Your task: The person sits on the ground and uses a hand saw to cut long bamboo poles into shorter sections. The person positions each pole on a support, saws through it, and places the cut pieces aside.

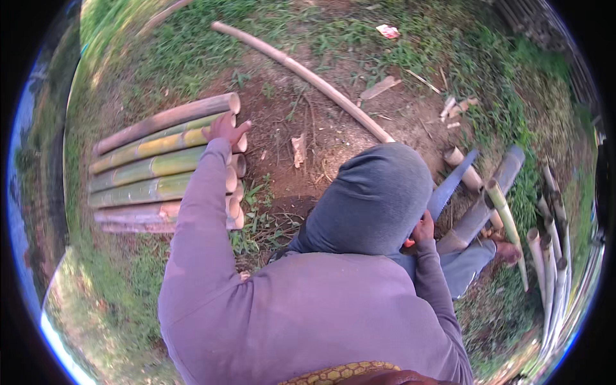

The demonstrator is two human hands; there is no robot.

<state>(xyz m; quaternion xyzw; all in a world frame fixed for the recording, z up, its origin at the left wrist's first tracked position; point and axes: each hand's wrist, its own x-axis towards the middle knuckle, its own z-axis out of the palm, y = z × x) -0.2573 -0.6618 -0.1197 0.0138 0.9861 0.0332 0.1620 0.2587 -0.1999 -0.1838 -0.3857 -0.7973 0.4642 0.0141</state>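
Observation:
My left hand point(226, 130) reaches out to a stack of cut bamboo poles point(160, 168), green, yellow and brown, lying side by side on the left. It rests on the upper poles near their cut ends, with the thumb spread away. At my right knee, my right hand point(422, 230) is closed around the orange handle of a hand saw point(443, 199). The saw's toothed blade slants up and away to the right. Part of my right hand and the handle are hidden behind the knee point(378, 199).
A long thin bamboo pole point(301, 70) lies across the dirt ahead. On the right, a thick grey bamboo piece point(475, 215) lies beside my foot point(507, 251), with a split green piece point(507, 221) nearby. Thin poles point(548, 269) bunch at far right. Bamboo scraps point(380, 88) lie around.

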